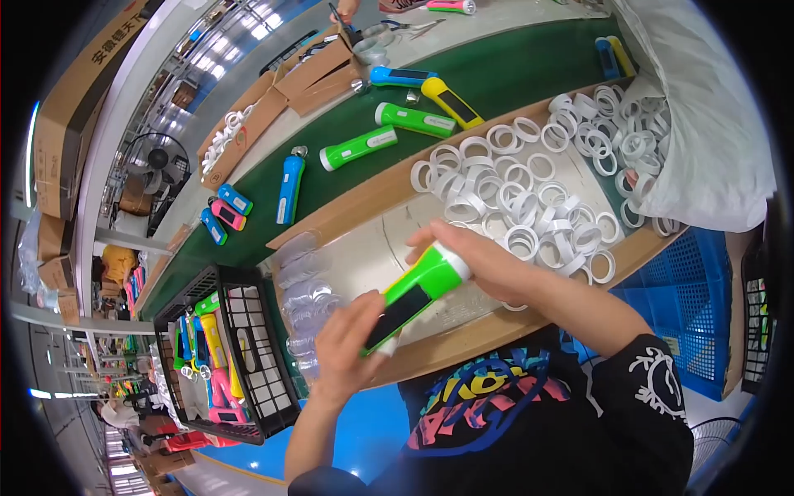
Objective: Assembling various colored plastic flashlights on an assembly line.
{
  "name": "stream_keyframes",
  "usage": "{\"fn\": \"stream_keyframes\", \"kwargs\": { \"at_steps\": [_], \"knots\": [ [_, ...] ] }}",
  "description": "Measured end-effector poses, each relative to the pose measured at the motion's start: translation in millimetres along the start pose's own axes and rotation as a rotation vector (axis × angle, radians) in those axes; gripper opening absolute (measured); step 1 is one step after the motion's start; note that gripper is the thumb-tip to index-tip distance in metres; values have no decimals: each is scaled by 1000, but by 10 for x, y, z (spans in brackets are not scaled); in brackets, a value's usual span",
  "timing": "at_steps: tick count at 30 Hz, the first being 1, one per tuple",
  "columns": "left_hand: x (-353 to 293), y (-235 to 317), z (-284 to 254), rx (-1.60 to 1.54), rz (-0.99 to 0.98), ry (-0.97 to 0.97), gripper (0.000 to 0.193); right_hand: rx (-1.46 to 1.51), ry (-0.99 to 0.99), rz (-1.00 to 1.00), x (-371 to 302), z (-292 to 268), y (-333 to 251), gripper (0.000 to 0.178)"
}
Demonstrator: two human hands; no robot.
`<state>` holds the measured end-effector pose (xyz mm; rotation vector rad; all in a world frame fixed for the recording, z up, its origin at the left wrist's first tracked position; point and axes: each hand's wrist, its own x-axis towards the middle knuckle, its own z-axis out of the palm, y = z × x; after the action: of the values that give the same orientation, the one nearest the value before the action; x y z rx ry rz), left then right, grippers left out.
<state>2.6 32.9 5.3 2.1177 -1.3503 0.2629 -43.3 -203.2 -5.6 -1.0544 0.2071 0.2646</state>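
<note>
We see a green flashlight [416, 293] with a black panel and white head ring, tilted diagonally, just below the white rings pile [529, 198].

Black short-sleeved shirt [571, 422] with colourful printed graphics.

Brown cardboard boxes [70, 91] stacked far left; flat open cartons [318, 70] behind green belt.

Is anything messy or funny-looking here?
A little. The white rings lie in a loose jumble across the cardboard tray, some spilling from the white bag. Both hands hold a green flashlight normally; nothing looks broken.
</note>
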Motion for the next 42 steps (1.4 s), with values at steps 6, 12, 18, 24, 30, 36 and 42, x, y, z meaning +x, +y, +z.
{"fn": "stream_keyframes", "kwargs": {
  "at_steps": [6, 12, 18, 24, 30, 36, 42],
  "knots": [
    [251, 257, -135, -161, -209, -90, 58, -507, 66, -582, -3, -59, -22, 45],
    [129, 90, 241, -122, -275, -5, 56, -212, 33, -251, 263, -206, 12, 41],
    [-331, 155, 640, -1795, -1057, 112, 63, 257, -96, -322, 98, -134, 123, 47],
    [-381, 459, 902, -2407, -929, -23, 61, 469, -137, -360, 59, -3, 332, 41],
    [-79, 598, 752, -387, -654, 60, 61, 347, 141, -379, 64, 128, 391, 32],
    [-279, 728, 708, -1861, -955, -22, 56, 347, -36, -234, -116, 182, 306, 33],
    [-400, 873, 746, -1883, -875, -178, 35, 422, -187, -412, -172, 256, 365, 30]
  ]
}}
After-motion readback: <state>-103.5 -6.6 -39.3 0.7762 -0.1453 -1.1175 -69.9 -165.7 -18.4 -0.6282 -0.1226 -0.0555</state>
